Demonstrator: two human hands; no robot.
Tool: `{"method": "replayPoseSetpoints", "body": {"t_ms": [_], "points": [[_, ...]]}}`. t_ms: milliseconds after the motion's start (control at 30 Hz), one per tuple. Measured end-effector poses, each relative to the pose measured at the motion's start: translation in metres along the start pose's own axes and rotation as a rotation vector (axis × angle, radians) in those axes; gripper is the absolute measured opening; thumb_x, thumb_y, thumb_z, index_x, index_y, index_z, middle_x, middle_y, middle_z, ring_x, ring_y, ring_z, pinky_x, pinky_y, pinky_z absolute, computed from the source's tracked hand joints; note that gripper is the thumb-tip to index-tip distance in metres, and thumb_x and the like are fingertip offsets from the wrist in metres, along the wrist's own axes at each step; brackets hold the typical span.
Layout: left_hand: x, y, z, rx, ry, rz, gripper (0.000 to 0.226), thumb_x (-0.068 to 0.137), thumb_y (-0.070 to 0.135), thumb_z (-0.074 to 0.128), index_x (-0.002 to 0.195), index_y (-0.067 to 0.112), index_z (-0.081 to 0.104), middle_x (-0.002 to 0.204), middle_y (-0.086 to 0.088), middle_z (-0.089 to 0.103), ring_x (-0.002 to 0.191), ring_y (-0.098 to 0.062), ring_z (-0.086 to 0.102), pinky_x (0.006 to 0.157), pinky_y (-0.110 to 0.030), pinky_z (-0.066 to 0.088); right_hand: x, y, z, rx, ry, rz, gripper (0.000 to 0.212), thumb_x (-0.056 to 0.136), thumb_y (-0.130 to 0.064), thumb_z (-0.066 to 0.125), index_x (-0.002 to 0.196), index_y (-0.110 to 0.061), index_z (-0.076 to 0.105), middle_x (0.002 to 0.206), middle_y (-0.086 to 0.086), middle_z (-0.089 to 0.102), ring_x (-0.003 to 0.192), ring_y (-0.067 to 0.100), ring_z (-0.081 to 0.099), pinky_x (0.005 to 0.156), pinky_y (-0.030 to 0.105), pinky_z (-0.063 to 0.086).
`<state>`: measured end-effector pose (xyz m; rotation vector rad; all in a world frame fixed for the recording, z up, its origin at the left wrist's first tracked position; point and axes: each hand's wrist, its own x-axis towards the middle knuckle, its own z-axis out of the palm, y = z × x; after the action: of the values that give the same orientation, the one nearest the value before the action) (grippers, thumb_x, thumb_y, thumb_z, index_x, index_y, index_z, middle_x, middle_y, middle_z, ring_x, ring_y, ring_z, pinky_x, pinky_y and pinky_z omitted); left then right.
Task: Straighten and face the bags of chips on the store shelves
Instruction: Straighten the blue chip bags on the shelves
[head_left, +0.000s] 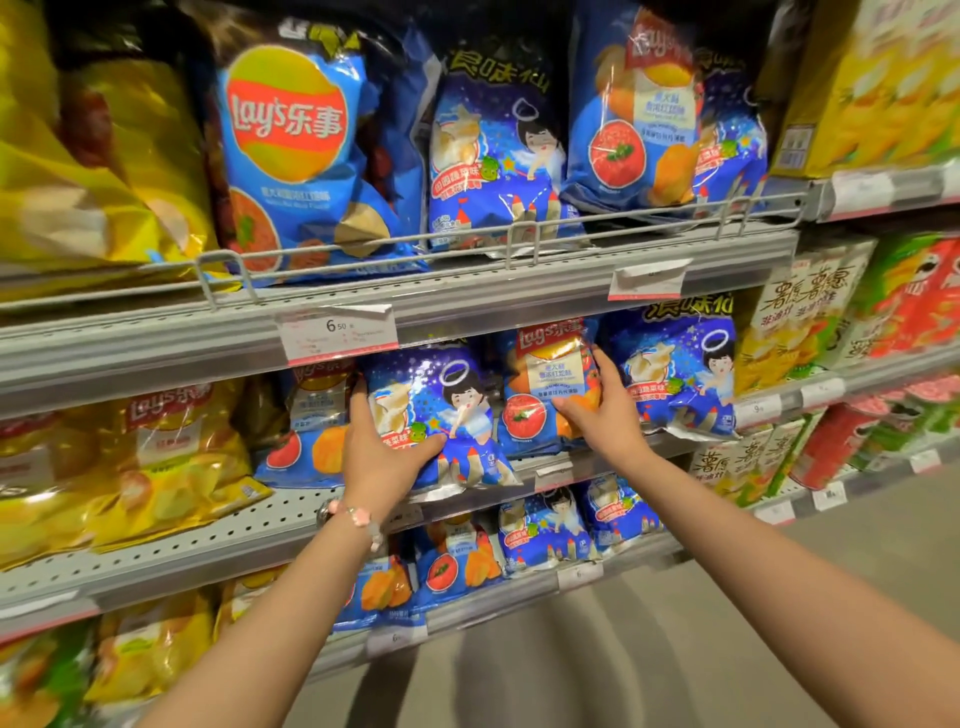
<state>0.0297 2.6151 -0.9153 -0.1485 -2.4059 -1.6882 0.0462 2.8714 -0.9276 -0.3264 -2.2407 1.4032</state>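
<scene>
Middle shelf (171, 545), both hands at work on neighbouring bags. Left hand (376, 457) cupped round the lower left edge of the dark blue star-print bag (441, 410) — fingers (357, 402) curled behind its left side, thumb across the front, probably to turn it face-out and stand it up. Right hand (605, 410) clasping the blue tomato-flavour bag (545, 384) by its right edge, fingers wrapped behind, thumb on the front; likely steadying it upright while the other is squared.

Both bags close to the shelf's front lip, the star-print one leaning a little and overhanging the edge at its lower corner. Tight quarters: another tomato bag (306, 421) just left, a second star-print bag (675, 374) touching on the right, price rail (337, 332) of the shelf above close over the bag tops. Little room sideways or upward — freest path seems to be straight out toward the aisle, then back in. Bare perforated shelf further left, in front of the yellow bags (130, 457).
</scene>
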Motion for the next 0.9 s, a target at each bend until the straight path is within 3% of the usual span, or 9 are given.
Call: {"method": "replayPoseSetpoints", "body": {"t_ms": [133,367,767,833,900], "points": [[-0.020,0.008,-0.034,-0.012,0.033,0.020,0.095,0.070,0.007,0.083,0.145,0.017,0.026,0.113,0.009,0.047,0.099,-0.012,0.052,0.085,-0.027,0.043,-0.007,-0.016,0.013,-0.045,-0.066,-0.018,0.084,0.081,-0.024,0.073,0.149,-0.022,0.023,0.130,0.007,0.055,0.112,0.024,0.057,0.095,0.042,0.049],[-0.030,0.001,-0.075,-0.049,0.100,0.018,0.099,0.065,0.003,0.086,0.144,0.017,0.030,0.125,0.001,0.052,0.108,-0.017,0.056,0.097,-0.039,0.046,-0.015,-0.041,0.060,-0.016,-0.167,-0.010,0.084,0.080,-0.027,0.074,0.148,-0.022,0.025,0.128,0.007,0.057,0.110,0.024,0.059,0.094,0.041,0.050],[-0.033,0.005,-0.086,-0.090,0.068,0.023,0.101,0.066,0.008,0.086,0.146,0.020,0.026,0.134,-0.002,0.052,0.112,-0.017,0.057,0.097,-0.041,0.049,-0.023,-0.048,0.097,-0.093,-0.313,0.094,0.082,0.084,-0.037,0.067,0.148,-0.018,0.020,0.133,0.009,0.056,0.117,0.029,0.055,0.097,0.041,0.046],[-0.034,0.008,-0.082,-0.098,0.057,0.031,0.100,0.066,0.007,0.086,0.146,0.020,0.027,0.132,-0.002,0.052,0.112,-0.017,0.057,0.097,-0.041,0.049,-0.025,-0.057,0.088,-0.092,-0.341,0.077,0.078,0.087,-0.040,0.063,0.148,-0.016,0.021,0.141,0.009,0.050,0.125,0.027,0.050,0.102,0.039,0.042],[-0.036,0.012,-0.074,-0.121,0.042,0.022,0.101,0.066,0.007,0.085,0.146,0.022,0.026,0.128,0.001,0.051,0.111,-0.017,0.058,0.098,-0.043,0.049,-0.031,-0.069,0.078,-0.057,-0.309,0.050,0.077,0.092,-0.046,0.053,0.151,-0.017,0.014,0.154,0.007,0.030,0.139,0.025,0.033,0.112,0.039,0.031]]}}
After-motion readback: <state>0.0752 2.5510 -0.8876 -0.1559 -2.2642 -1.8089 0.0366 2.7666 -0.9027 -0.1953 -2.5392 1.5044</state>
